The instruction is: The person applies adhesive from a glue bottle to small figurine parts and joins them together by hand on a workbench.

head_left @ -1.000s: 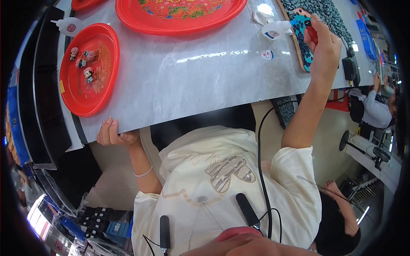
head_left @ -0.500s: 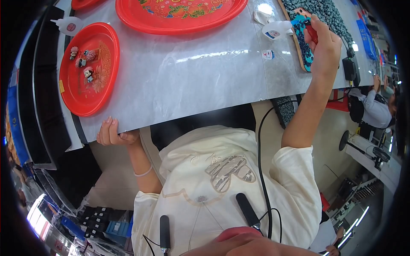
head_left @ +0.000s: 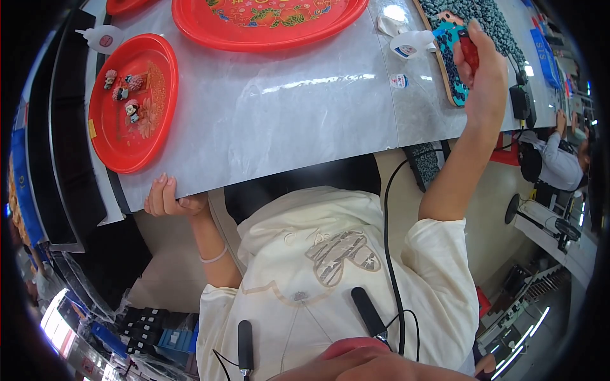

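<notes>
My left hand (head_left: 170,198) is at the table's front edge (head_left: 210,186), its fingers curled together over the edge near a small red tray (head_left: 171,114). Several little figurines (head_left: 131,112) and a scatter of orange grains lie in that tray. At the right, my right hand (head_left: 484,76) is closed around a small red object (head_left: 469,52) with a dark end; its kind cannot be made out. This hand hovers over a wood-edged board (head_left: 440,58), where a teal piece (head_left: 448,32) with dark blue bits lies, partly hidden by my fingers.
A large red oval tray (head_left: 270,46) stands at the back. White squeeze bottles (head_left: 412,44) (head_left: 105,39) lie at the right and far left. A small white label-like piece (head_left: 399,81) is on the table. A black adapter (head_left: 521,103) with cables sits at the right edge.
My right hand has shifted slightly and turned, so more of the red object shows between its fingers. My left hand stays at the table edge.
</notes>
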### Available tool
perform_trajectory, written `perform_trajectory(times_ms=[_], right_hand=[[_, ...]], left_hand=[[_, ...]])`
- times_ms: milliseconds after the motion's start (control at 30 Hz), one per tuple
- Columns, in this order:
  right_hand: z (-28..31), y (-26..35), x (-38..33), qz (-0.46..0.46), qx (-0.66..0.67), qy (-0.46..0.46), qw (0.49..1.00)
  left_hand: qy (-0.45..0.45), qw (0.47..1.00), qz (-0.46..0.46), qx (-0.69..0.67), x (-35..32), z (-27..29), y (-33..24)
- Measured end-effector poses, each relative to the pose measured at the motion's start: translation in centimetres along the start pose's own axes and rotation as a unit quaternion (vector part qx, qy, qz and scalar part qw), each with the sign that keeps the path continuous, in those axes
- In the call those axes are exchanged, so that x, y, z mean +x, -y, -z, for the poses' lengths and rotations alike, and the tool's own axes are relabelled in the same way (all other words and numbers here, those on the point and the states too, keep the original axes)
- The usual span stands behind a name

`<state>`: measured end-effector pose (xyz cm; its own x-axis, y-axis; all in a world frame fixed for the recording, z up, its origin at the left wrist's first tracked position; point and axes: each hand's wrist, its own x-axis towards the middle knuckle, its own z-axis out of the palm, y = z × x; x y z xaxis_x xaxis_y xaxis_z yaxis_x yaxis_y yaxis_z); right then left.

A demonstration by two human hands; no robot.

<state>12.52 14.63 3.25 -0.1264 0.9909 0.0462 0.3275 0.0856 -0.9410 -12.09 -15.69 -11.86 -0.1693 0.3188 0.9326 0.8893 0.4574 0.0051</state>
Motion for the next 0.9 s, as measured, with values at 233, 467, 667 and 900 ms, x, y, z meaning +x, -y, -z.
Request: perform_trajectory(times_ms=[233, 467, 667, 900], right_hand=[[3.0, -0.8, -3.0, 0.007, -0.031, 0.005, 0.999], [7.2, -5.9, -5.9, 0.115, -0.055, -0.027, 0.991], [8.7, -7.3, -6.9, 0.203, -0.235, 0.046, 0.949], [9.6, -8.2, -6.8, 0.197, -0.157, -0.018, 0.968]], left_hand=[[0.006, 1.0, -0.002, -0.011, 0.1, 0.0, -0.1], [0.015, 1.0, -0.009, -0.006, 0.2, 0.5, 0.1], [0.015, 1.0, -0.02, -0.01, 0.4, 0.2, -0.1], [0.022, 1.0, -0.018, -0.015, 0.7, 0.5, -0.2]])
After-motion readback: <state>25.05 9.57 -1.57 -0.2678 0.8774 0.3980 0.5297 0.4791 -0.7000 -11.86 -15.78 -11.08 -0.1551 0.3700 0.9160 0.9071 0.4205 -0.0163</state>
